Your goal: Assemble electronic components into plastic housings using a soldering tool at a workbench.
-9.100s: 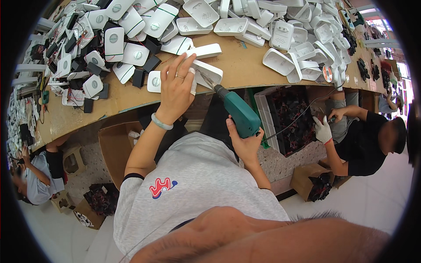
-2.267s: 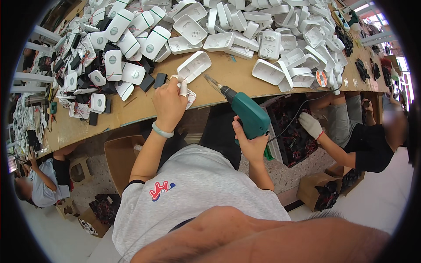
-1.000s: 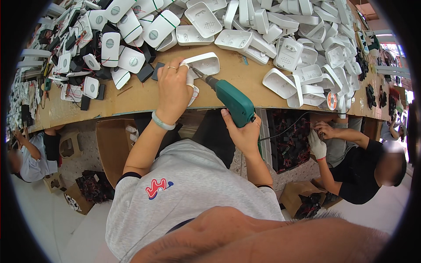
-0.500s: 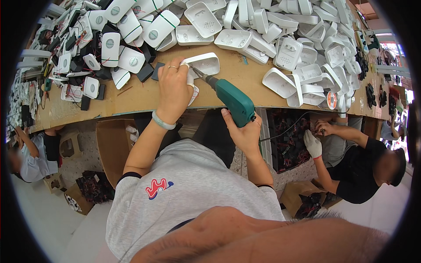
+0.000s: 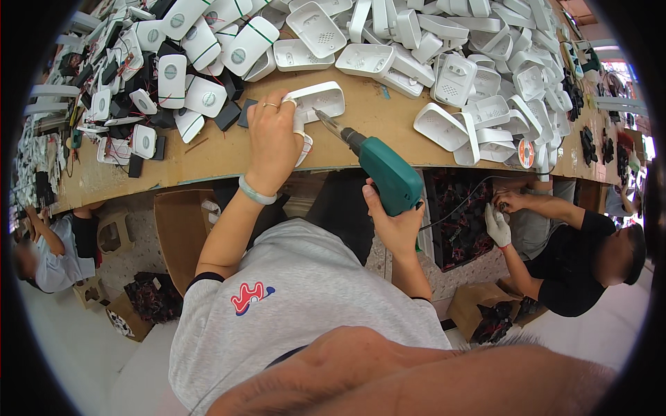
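Fingers (image 5: 269,113) of the left hand (image 5: 272,149), some in white wraps, close on the left end of a white shell; their tips are partly hidden. Those of the right hand (image 5: 398,230) grasp the rear of a green driver.

From left to right. Upper left of the frame: covers (image 5: 251,46) with green bands lie heaped among black blocks (image 5: 227,116), probably kept to this side to leave the table (image 5: 390,119) free at the centre. Upper centre, left: the left hand pins the shell from its left end, presumably so that it does not slide. Beneath the hand, a white piece (image 5: 304,150) lies at the table's near edge. Upper centre: the shell (image 5: 323,98) stands apart from the heaps, its hollow turned toward the driver. Centre: the driver (image 5: 393,177) slants up and left, tip at the shell's near rim; contact cannot be told. The rear grip likely lets the tool point forward. Upper right: hollow shells (image 5: 440,126) are piled within apparent reach, a reel (image 5: 526,154) beside them. Right, below the table: a co-worker's gloved hand (image 5: 497,226) is at a tray of dark wired parts (image 5: 459,239).
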A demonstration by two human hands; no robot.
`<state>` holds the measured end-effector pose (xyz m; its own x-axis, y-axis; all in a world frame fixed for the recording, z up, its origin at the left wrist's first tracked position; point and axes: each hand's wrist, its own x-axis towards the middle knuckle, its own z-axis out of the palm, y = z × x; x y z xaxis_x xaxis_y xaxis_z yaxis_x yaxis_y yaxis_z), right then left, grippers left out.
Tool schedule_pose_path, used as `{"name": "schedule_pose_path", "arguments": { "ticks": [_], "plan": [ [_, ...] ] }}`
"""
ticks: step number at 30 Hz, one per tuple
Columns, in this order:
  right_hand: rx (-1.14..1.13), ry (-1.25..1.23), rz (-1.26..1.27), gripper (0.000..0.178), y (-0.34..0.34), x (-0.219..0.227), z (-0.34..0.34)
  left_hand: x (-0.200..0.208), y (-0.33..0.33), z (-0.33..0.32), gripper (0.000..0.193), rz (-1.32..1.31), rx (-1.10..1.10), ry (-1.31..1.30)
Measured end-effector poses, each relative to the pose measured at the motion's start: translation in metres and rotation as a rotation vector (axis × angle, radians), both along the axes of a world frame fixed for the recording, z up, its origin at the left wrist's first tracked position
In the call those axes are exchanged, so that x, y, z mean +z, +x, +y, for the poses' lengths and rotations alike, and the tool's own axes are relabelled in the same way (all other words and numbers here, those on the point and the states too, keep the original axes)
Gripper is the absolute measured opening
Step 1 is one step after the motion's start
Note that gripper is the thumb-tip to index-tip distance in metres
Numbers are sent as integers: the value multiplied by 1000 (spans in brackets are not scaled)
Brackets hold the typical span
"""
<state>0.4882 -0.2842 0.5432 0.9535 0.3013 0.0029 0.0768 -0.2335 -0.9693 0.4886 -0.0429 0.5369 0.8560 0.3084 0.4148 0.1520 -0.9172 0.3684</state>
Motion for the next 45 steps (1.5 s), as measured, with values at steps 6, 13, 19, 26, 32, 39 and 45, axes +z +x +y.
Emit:
{"name": "schedule_pose_path", "arguments": {
  "ticks": [6,13,19,26,32,39,45],
  "plan": [
    [-10,32,27,19,-5,2,-6,2,0,-1,22,27,1,9],
    [-75,101,124,21,-13,15,-7,17,-15,-8,25,-83,3,109],
    [-170,205,173,19,-18,27,-13,-5,-91,-16,33,-266,50,-836],
    [-209,204,194,18,-20,32,-10,-1,-83,-23,39,-148,-210,-173],
    [-216,239,179,18,-26,34,-11,2,-75,2,47,-35,-467,-88],
    [-222,229,149,16,-24,36,-10,22,-69,14,39,86,-583,181],
    [-201,266,174,16,-24,39,-4,19,-52,18,33,3,-662,33]
  ]
}}
